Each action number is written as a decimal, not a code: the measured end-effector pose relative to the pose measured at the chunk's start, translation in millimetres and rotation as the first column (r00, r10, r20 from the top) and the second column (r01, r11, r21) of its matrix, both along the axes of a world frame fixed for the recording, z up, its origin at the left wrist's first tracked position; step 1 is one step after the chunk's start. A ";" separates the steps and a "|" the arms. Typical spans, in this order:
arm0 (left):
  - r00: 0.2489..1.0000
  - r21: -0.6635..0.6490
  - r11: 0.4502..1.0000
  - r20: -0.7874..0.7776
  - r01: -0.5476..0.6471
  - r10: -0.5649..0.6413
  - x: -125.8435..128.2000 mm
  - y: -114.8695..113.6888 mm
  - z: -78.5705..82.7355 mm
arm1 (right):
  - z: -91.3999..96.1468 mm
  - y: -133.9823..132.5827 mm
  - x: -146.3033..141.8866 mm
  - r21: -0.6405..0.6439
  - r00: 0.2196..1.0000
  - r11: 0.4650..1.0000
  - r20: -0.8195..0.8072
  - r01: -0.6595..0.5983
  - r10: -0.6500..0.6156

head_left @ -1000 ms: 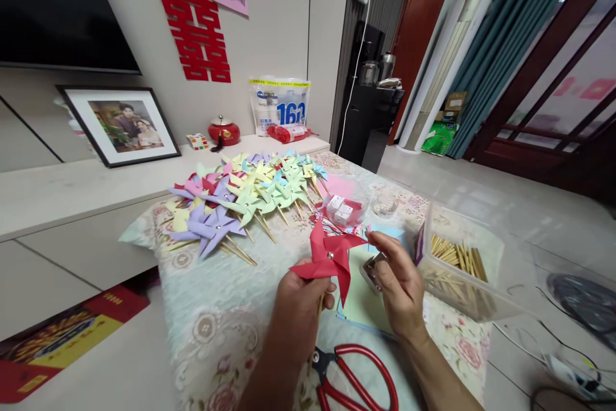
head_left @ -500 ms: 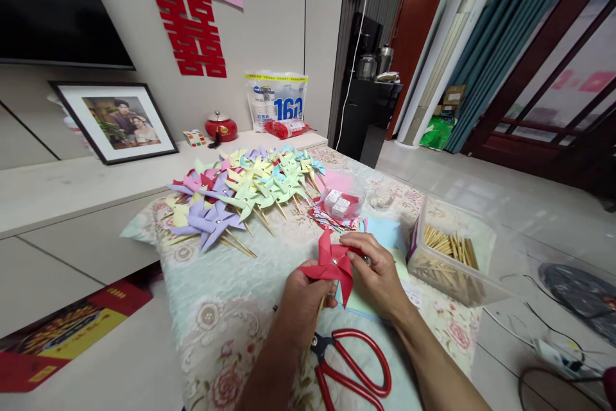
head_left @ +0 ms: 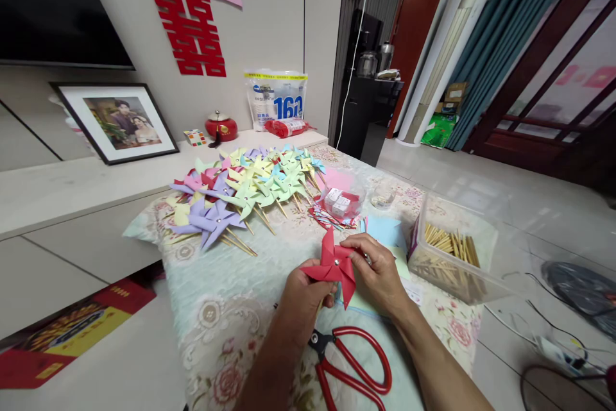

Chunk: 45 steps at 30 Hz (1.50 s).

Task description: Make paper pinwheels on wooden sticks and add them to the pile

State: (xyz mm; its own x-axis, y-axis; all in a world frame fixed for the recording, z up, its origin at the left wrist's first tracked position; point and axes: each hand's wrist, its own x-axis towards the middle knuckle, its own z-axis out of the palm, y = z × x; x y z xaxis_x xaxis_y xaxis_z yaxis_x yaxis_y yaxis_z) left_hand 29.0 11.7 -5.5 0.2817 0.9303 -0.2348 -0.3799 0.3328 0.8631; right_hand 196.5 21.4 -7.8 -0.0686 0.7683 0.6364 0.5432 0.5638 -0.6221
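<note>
My left hand (head_left: 303,302) is closed round the wooden stick of a red paper pinwheel (head_left: 332,265), held just above the table. My right hand (head_left: 378,273) pinches the pinwheel's right blade with thumb and forefinger. A small metal thing shows under the right fingers; I cannot make out what it is. Red-handled scissors (head_left: 353,366) lie on the cloth right below both hands.
A pile of finished pastel pinwheels (head_left: 240,190) covers the far left of the flowered tablecloth (head_left: 216,321). A clear box of wooden sticks (head_left: 450,251) stands to the right, a small clear tub with white boxes (head_left: 339,202) behind, coloured paper sheets (head_left: 382,231) beneath.
My right hand has come in from the right and closed on the pinwheel's blade. The pinwheel and left hand have sunk slightly towards the table.
</note>
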 end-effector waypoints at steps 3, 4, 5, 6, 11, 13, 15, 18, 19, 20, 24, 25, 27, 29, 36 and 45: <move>1.000 -0.003 1.000 -0.004 -0.001 0.001 -0.3 -0.2 0.7 | 0.5 -0.8 -0.8 -0.022 1.000 1.000 0.003 0.022 -0.022; 1.000 -0.004 1.000 -0.005 -0.001 0.001 -0.3 -0.1 0.9 | 1.0 -1.1 -1.3 -0.034 1.000 0.999 0.008 0.024 -0.024; 1.000 -0.005 1.000 -0.005 0.000 0.000 -0.4 -0.1 1.1 | 1.6 -1.4 -1.8 -0.044 1.000 0.999 0.011 0.024 -0.023; 1.000 -0.003 1.000 -0.005 0.001 -0.001 -0.4 0.0 1.0 | 2.5 -1.7 -2.4 -0.052 1.000 0.998 0.012 0.020 -0.020; 1.000 0.001 1.000 0.005 0.020 -0.020 -0.6 0.3 0.1 | 6.4 -3.1 -4.7 -0.063 1.000 0.998 -0.006 0.029 -0.030; 1.000 -0.006 1.000 0.004 0.020 -0.020 -0.7 0.0 0.5 | 6.7 -3.4 -4.9 -0.069 0.999 0.997 -0.006 0.035 -0.036; 1.000 -0.009 1.000 0.004 0.021 -0.021 -0.7 -0.3 1.5 | 6.3 -3.6 -4.5 -0.064 0.999 0.997 -0.007 0.033 -0.033; 1.000 -0.006 1.000 0.015 0.022 -0.022 -0.7 -0.8 3.0 | 4.8 -3.2 -3.6 -0.036 1.000 0.999 -0.016 0.019 -0.019; 1.000 -0.006 1.000 0.021 0.021 -0.021 -0.8 -1.0 3.3 | 4.4 -2.9 -3.3 -0.025 1.000 1.000 -0.017 0.008 -0.008; 0.999 -0.008 1.000 0.028 0.021 -0.021 -0.8 -1.0 3.6 | 4.1 -2.6 -3.1 -0.018 1.000 1.000 -0.014 -0.006 0.006; 0.999 -0.013 1.000 0.046 0.017 -0.016 -1.3 -0.5 4.9 | 4.4 -2.5 -3.1 -0.002 0.999 0.999 0.002 -0.033 0.033; 0.999 -0.017 1.000 0.049 0.003 -0.002 -1.2 0.0 5.5 | 4.9 -3.0 -3.3 0.006 1.000 1.000 -0.003 -0.005 0.005; 0.996 -0.033 0.997 0.058 -0.063 0.065 -0.5 1.2 6.9 | 6.3 -5.0 -4.0 0.030 0.995 0.995 -0.029 0.097 -0.096; 0.984 -0.062 0.985 0.070 -0.160 0.164 1.2 2.6 8.1 | 8.1 -8.0 -5.6 0.055 0.981 0.980 -0.056 0.189 -0.186; 0.938 -0.104 0.946 0.134 -0.309 0.321 10.2 3.6 9.0 | 9.8 -15.2 -19.9 0.087 0.992 0.992 0.073 0.096 -0.102; 0.934 -0.114 0.947 0.168 -0.300 0.316 13.6 -0.6 10.1 | 3.3 -12.6 -22.6 0.038 0.995 0.996 0.063 0.078 -0.080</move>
